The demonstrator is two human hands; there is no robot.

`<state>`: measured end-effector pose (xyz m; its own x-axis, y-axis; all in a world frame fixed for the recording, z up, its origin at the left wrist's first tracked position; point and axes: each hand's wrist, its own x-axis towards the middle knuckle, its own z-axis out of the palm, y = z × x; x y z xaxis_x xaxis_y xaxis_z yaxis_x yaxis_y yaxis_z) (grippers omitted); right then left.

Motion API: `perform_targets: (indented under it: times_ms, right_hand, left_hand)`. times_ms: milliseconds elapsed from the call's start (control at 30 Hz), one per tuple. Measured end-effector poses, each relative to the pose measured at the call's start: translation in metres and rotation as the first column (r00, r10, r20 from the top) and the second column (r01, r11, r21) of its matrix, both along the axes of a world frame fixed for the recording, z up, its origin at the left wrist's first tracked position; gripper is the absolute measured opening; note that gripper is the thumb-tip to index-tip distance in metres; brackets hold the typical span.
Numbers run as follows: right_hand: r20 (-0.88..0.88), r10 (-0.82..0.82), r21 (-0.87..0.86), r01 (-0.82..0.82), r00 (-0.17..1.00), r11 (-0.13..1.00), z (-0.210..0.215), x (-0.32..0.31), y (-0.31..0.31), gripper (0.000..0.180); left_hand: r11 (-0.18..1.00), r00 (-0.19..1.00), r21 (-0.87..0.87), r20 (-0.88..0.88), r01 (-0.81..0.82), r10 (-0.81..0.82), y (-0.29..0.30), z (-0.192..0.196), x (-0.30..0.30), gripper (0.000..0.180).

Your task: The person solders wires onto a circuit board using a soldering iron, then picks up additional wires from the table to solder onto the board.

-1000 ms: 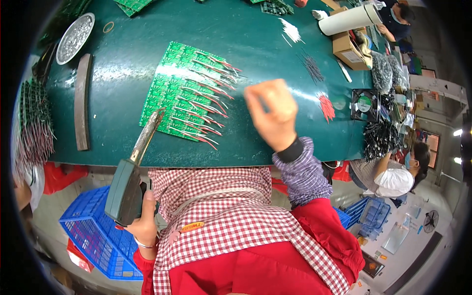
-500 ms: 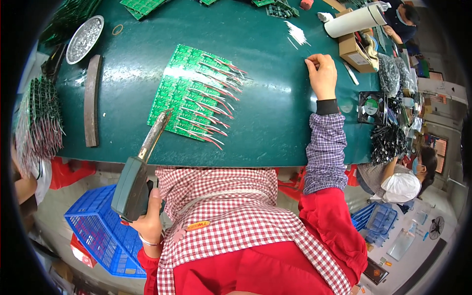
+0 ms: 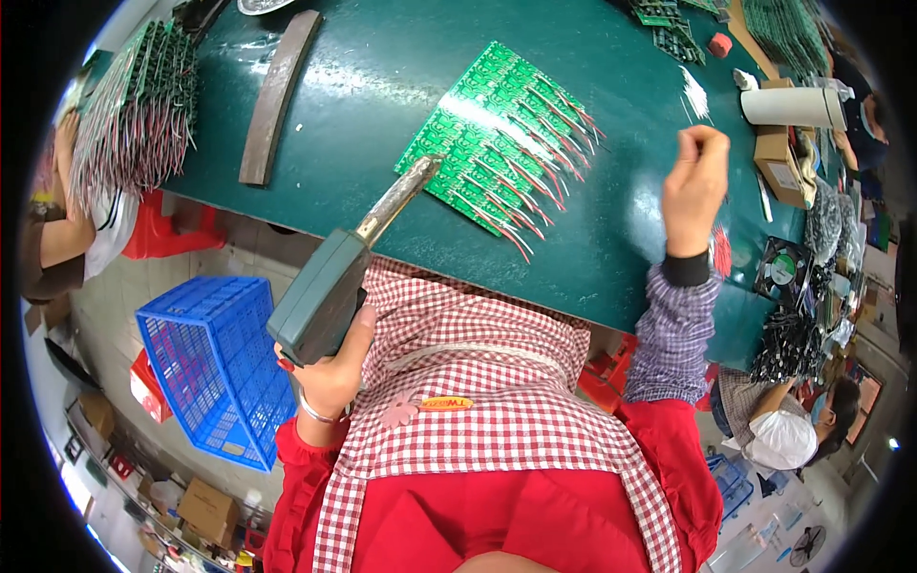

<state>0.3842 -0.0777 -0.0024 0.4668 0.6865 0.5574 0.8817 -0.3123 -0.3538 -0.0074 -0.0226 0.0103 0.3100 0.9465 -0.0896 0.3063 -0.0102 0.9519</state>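
My left hand [image 3: 334,377] is wrapped around the grip of a soldering gun [image 3: 320,296] with a dark green body. Its long, worn metal nose points up and right, and the tip shows over the lower-left part of a green circuit board panel [image 3: 458,119]. Rows of thin red and white wires [image 3: 521,205] stick out from that panel toward the right. Over the table to the right, my right hand [image 3: 697,186] is closed with its fingers curled; whatever they hold, if anything, is hidden. Just beyond it lies a small pile of white wires [image 3: 696,94], and red wires [image 3: 722,250] lie beside my wrist.
A dark metal bar [image 3: 277,100] lies on the green table [image 3: 353,115], left of the panel. Wired boards [image 3: 138,115] are stacked at the far left. At right are a white bottle [image 3: 793,107], a cardboard box [image 3: 781,162] and a fan [image 3: 781,267]. A blue crate [image 3: 220,363] stands below.
The view has turned, so the table and panel appear farther right and tilted. My right hand has drawn back somewhat, its fingers curled more. The soldering gun stays in my left hand.
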Motion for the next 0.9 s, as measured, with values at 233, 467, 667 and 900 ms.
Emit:
perform_targets:
  times_ms: [233,467,667,900]
  right_hand:
    - [-0.303,0.462,0.118,-0.449,0.833,0.886,0.008,-0.134,0.030,0.017]
    - [-0.303,0.460,0.065,-0.463,0.835,0.884,-0.018,-0.159,0.034,0.015]
    - [-0.281,0.411,0.040,-0.417,0.868,0.908,-0.025,-0.162,0.034,0.017]
    - [-0.237,0.398,0.039,-0.401,0.886,0.915,-0.027,-0.163,0.034,0.019]
  left_hand:
    - [0.999,0.999,-0.046,0.049,0.013,-0.011,-0.004,-0.002,-0.009,0.032]
    - [0.993,0.998,-0.110,0.042,-0.046,0.050,-0.007,0.003,-0.013,0.028]
    - [0.988,0.998,-0.141,0.012,-0.057,0.059,-0.007,0.003,-0.013,0.023]
    - [1.000,0.998,0.003,-0.052,0.022,-0.021,-0.004,0.003,-0.012,0.018]
